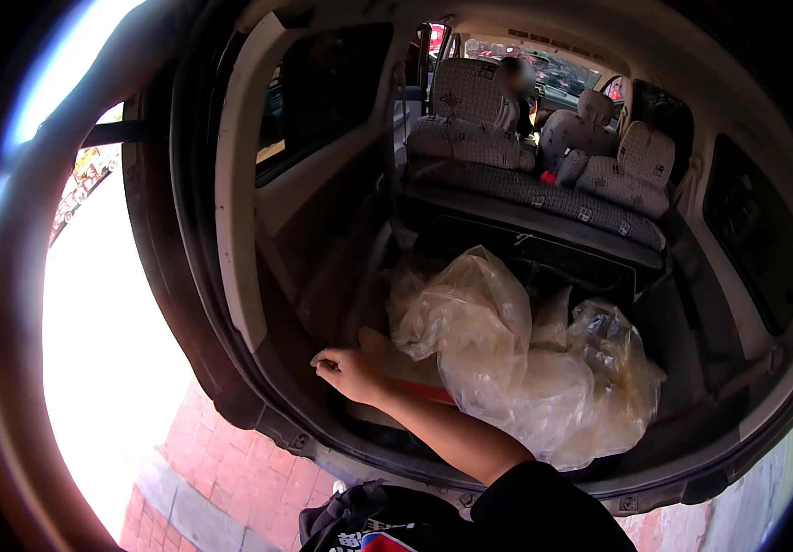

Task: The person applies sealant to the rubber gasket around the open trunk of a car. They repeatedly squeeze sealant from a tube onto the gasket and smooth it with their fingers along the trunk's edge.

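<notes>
My right arm, in a black short sleeve, crosses the rear of a vehicle's cargo area from the lower right. At its end my right hand hovers near the left side of the opening, fingers curled together. Whether something small is in them cannot be made out. Just right of the hand lies a pale flat piece with a red strip along it, partly under my forearm. A large crumpled heap of clear plastic sheeting spreads over the cargo floor beyond and right of the arm. My left hand is out of view.
A patterned rear seat bench closes off the far side of the cargo area. Farther forward a person is near the front seats. The rear sill curves along the near edge, with red paving outside at lower left.
</notes>
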Demonstrator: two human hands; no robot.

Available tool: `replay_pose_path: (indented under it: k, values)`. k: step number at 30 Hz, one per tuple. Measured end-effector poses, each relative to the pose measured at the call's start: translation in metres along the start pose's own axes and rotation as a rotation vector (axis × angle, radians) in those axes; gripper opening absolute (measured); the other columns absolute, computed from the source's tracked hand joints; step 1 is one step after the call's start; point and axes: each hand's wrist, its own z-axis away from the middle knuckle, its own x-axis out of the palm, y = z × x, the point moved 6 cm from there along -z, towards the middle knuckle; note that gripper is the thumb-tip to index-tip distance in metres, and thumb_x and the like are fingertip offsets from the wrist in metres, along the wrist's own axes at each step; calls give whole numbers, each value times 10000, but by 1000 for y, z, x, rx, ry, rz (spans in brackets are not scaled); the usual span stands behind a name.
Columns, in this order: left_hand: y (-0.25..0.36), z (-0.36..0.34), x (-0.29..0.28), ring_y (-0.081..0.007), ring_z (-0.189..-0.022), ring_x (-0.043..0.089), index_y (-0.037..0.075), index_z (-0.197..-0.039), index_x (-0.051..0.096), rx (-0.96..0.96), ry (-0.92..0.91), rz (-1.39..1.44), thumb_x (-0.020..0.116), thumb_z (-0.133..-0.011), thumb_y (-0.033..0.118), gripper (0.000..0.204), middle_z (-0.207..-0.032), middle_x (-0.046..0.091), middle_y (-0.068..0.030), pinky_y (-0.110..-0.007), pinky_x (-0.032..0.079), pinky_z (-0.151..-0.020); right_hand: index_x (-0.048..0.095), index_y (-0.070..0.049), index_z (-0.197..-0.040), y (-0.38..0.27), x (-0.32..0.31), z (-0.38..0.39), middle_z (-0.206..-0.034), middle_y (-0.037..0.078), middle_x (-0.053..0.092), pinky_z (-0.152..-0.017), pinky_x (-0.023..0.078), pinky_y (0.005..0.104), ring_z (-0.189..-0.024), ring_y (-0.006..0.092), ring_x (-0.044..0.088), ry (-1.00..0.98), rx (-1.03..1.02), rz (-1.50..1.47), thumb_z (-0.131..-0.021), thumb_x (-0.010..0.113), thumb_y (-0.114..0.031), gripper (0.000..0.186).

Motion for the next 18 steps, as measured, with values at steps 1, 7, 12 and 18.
replay_pose_path:
  k: [1,7,12,18]
  values:
    - [-1,-1,-4,-255,-946,656,26,-1119,668,3,7,-6,579,-973,176,227,-1002,704,-144,-401,507,-894,736,-40,-1031,-3,3,2,-937,147,752,-750,571,356,-865,270,744,-23,14,4,-939,653,-192,197]
    - [-1,3,-11,-263,-963,651,32,-1124,663,9,22,-35,578,-966,173,229,-1011,701,-147,-412,496,-914,730,-42,-1058,8,22,22,-950,161,746,-755,563,355,-876,270,741,-61,22,-1,-942,643,-189,206]
    - [-13,12,-15,-270,-978,647,36,-1129,658,-21,24,-64,578,-961,171,231,-1019,699,-150,-421,487,-929,699,0,-1104,29,17,53,-953,101,742,-792,542,279,-876,133,699,-116,160,13,-984,641,-175,220]
    - [-2,-4,-4,-278,-995,643,41,-1134,653,30,57,-44,578,-954,169,234,-1028,696,-153,-431,477,-949,699,21,-1107,54,-12,74,-927,113,751,-799,552,278,-887,149,724,-45,263,-22,-997,611,-148,219]
